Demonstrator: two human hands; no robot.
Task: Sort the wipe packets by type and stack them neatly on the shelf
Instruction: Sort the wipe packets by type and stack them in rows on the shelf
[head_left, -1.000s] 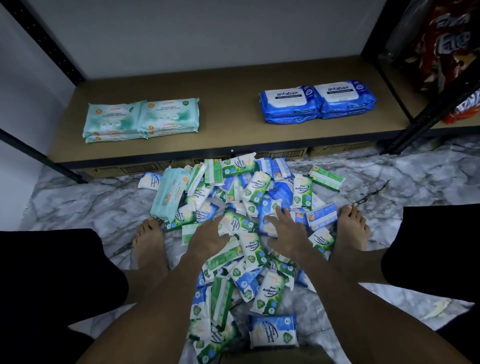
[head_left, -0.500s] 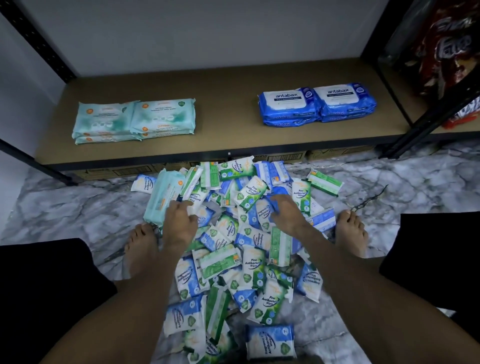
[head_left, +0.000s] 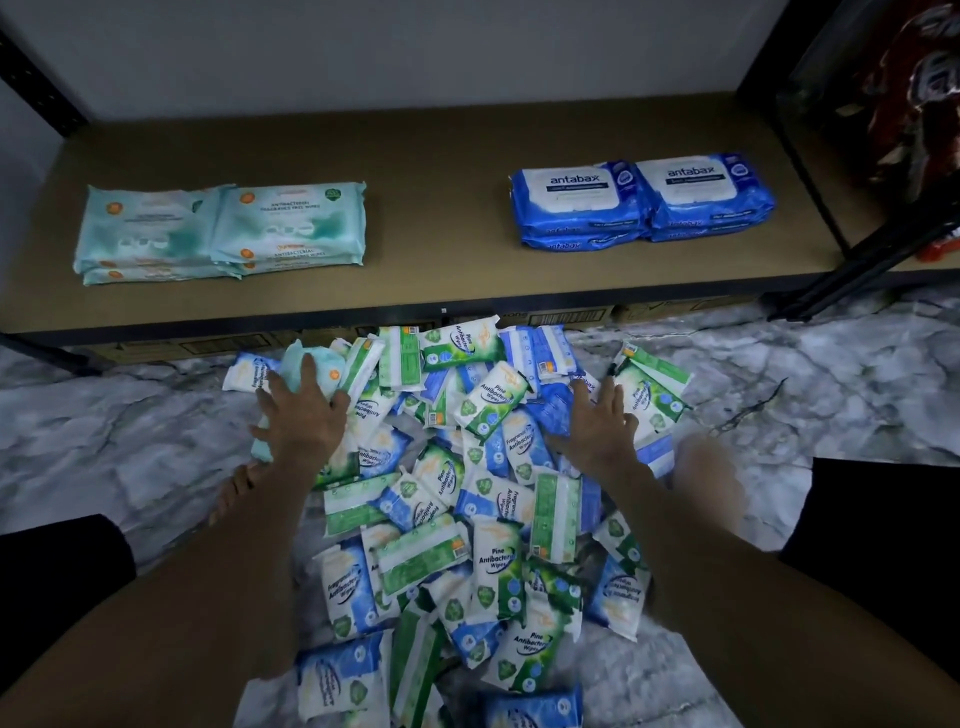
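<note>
- Marble floor (head_left: 130, 415): mixed packet pile (head_left: 467, 493) from centre to 6 o'clock; shelf (head_left: 441, 234) at 12, teal stack (head_left: 223, 228) at 10.
- Best, I judge: grip the big teal packet (head_left: 295, 359) by its long edges, lift clear, square onto the teal stack.
- Left hand (head_left: 301, 415): fingers spread flat on that packet, nothing clasped.
- Right hand (head_left: 602, 421): fingers wide, resting on the pile at 2 o'clock.

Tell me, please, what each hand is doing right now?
Left hand: open, fingers spread on the teal packet.
Right hand: open over the pile, holding nothing.
</note>
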